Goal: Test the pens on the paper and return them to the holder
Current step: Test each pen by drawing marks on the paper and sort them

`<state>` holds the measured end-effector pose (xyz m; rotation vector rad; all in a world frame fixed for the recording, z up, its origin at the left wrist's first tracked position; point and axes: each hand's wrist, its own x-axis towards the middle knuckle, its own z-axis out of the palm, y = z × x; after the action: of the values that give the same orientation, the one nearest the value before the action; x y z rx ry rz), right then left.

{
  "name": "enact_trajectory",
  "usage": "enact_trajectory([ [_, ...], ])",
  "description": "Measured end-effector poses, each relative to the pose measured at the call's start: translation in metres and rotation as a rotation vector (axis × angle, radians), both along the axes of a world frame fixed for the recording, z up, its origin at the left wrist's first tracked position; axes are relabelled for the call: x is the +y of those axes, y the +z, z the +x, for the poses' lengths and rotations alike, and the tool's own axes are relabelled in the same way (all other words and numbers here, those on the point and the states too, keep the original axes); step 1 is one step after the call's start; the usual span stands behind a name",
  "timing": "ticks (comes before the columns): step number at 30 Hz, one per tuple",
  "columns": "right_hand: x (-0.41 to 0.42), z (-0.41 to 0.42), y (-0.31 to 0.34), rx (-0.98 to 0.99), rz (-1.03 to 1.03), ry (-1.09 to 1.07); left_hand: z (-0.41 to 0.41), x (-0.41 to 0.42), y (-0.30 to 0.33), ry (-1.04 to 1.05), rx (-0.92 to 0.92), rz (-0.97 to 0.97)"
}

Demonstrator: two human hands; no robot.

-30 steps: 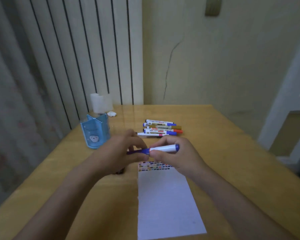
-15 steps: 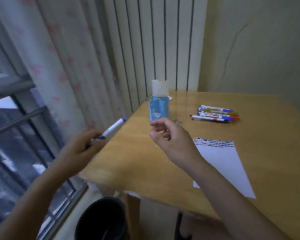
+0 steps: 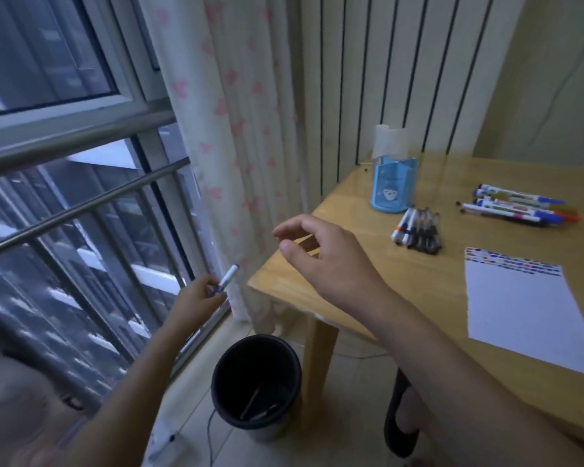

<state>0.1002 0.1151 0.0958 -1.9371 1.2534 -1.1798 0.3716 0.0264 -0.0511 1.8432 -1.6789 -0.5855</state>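
Wooden table [image 3: 368,264] now right; view swung left. Left hand [image 3: 199,299] pinches purple marker [image 3: 226,279], carried off-table above black bin [image 3: 257,385], likely discarding. Right hand [image 3: 321,261] empty, loosely spread.

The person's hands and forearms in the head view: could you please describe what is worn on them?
Nothing is worn that shows. The left hand and right hand are bare, with no gloves, rings, watch or bracelets visible. Both forearms are uncovered up to the picture's edge, so no sleeve appears. Fingernails look short and unpainted, though the dim, soft image limits detail.
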Motion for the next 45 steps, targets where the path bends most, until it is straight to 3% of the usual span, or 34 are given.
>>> enact_trajectory([
  [5, -0.002, -0.003, -0.007, 0.011, 0.032, -0.007, -0.005, 0.006, -0.024, 0.020, 0.006, 0.064],
  [8, -0.005, -0.008, -0.008, 0.033, 0.043, -0.019, 0.000, 0.005, -0.023, 0.034, -0.089, 0.012],
  [15, -0.010, -0.038, -0.004, 0.058, 0.048, -0.057, -0.033, 0.000, 0.050, -0.055, -0.026, -0.199],
  [22, -0.014, -0.097, -0.004, 0.052, 0.055, -0.186, -0.141, -0.013, 0.121, -0.384, 0.011, -0.395],
  [30, -0.009, -0.202, -0.016, 0.049, 0.087, -0.393, -0.304, -0.037, 0.127, -0.779, -0.101, -0.378],
  [40, -0.005, -0.341, -0.062, 0.285, 0.196, -0.642, -0.453, -0.095, 0.105, -0.889, -0.446, -0.238],
  [45, -0.018, -0.368, -0.077, 0.293, 0.178, -0.656, -0.485, -0.123, 0.095, -0.874, -0.473, -0.276],
])
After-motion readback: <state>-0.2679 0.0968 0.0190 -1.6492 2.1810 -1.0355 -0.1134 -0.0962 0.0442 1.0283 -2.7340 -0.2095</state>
